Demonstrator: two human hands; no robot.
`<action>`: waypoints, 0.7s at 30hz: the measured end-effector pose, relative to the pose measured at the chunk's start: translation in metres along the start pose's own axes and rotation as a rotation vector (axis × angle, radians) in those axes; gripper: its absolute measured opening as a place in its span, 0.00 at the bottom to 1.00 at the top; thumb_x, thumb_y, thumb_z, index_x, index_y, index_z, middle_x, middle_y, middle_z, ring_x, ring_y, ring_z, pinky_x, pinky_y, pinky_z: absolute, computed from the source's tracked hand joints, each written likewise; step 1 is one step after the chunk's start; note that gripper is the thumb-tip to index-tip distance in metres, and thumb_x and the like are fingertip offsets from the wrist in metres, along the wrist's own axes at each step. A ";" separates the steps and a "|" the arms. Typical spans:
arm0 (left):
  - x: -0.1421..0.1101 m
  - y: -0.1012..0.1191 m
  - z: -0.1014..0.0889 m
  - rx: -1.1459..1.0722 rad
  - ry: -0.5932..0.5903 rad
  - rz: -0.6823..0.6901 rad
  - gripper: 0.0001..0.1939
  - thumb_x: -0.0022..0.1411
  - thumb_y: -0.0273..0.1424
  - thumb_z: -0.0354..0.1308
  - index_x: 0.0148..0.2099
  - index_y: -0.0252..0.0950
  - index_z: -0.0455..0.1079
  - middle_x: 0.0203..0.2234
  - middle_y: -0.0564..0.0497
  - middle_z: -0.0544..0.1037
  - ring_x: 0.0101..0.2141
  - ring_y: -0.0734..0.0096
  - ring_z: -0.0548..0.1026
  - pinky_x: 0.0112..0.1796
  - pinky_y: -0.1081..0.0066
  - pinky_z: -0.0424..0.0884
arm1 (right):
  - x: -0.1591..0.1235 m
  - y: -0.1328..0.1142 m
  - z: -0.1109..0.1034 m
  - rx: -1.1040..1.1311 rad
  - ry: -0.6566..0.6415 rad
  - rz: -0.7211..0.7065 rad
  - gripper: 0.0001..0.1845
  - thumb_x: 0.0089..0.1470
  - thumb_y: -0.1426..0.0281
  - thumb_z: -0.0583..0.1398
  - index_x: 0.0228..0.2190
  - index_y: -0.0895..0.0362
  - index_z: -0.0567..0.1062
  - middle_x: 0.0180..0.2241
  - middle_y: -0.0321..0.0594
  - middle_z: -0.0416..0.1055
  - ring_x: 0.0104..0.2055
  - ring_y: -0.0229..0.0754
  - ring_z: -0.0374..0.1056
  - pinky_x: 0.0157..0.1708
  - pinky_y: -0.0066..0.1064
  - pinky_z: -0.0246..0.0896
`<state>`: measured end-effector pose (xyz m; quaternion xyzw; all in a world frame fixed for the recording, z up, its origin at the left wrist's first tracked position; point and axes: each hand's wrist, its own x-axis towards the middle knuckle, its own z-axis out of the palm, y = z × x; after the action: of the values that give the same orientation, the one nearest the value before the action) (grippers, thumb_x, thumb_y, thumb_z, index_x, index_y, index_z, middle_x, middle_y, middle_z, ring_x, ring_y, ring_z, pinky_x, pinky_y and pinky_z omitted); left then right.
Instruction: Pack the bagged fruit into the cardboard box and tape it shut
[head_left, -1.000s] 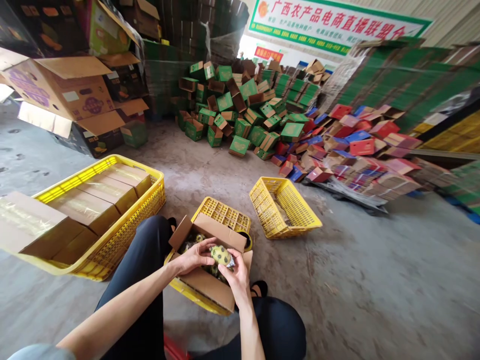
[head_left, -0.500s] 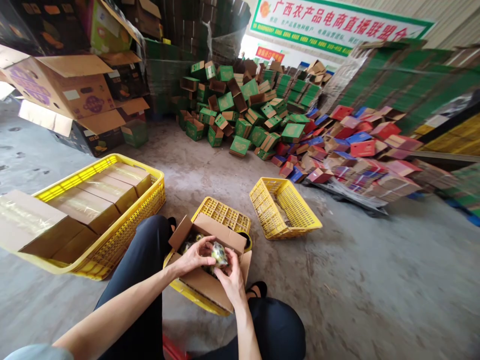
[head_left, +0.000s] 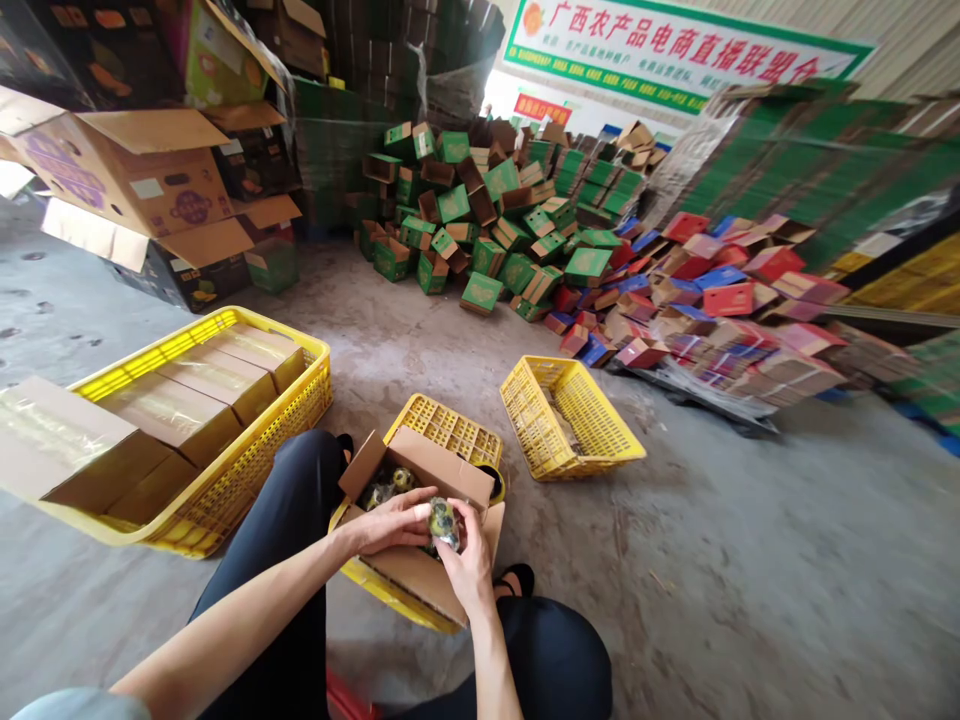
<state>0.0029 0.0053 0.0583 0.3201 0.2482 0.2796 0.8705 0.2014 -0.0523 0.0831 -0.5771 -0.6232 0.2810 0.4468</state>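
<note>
Yellow-green and dark-mottled under clear wrap: gripping a fruit (head_left: 442,520) in both hands, pressing the fingers of the left hand (head_left: 390,525) to one side and curling the thumb and fingers of the right hand (head_left: 466,558) around the other. Holding it above an open cardboard box (head_left: 446,468), flaps spread. Partly covering, with the left hand, more wrapped fruits (head_left: 403,479) in the box's far left corner. Framing the box, and the yellow crate (head_left: 450,425) showing beneath and behind it, between legs (head_left: 296,500) in dark trousers. Having, to the left, a longer yellow crate (head_left: 255,470) carrying taped cardboard boxes (head_left: 176,415) and, ahead to the right, a smaller yellow basket (head_left: 600,425) standing apart on the grey floor (head_left: 750,550). Facing, farther off, a tumbled heap of green boxes (head_left: 487,258) running into red and blue boxes (head_left: 727,297), piled cartons (head_left: 161,185) at the left, and a banner (head_left: 675,55) with red characters hanging above.
</note>
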 end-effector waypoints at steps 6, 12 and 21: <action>0.003 0.000 -0.004 -0.051 0.045 -0.129 0.48 0.61 0.57 0.65 0.75 0.43 0.57 0.58 0.36 0.77 0.46 0.57 0.83 0.51 0.56 0.76 | 0.000 -0.003 -0.001 -0.044 -0.026 -0.131 0.28 0.53 0.78 0.58 0.54 0.48 0.75 0.54 0.43 0.77 0.60 0.51 0.71 0.62 0.47 0.66; 0.001 0.005 -0.001 -0.090 0.066 -0.037 0.47 0.56 0.37 0.76 0.72 0.40 0.60 0.59 0.37 0.75 0.47 0.59 0.82 0.46 0.61 0.78 | -0.001 0.000 -0.001 -0.015 -0.044 -0.103 0.31 0.57 0.74 0.60 0.61 0.46 0.73 0.61 0.43 0.73 0.65 0.55 0.67 0.67 0.54 0.60; -0.001 0.018 0.006 -0.100 -0.082 0.141 0.35 0.53 0.27 0.75 0.63 0.40 0.71 0.60 0.39 0.75 0.53 0.52 0.79 0.51 0.58 0.74 | 0.000 0.025 -0.003 -0.033 0.080 0.076 0.28 0.63 0.63 0.58 0.62 0.54 0.72 0.59 0.52 0.75 0.56 0.57 0.76 0.60 0.54 0.69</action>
<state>0.0001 0.0141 0.0750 0.3039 0.1750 0.3391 0.8729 0.2155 -0.0482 0.0628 -0.6184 -0.5869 0.2643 0.4508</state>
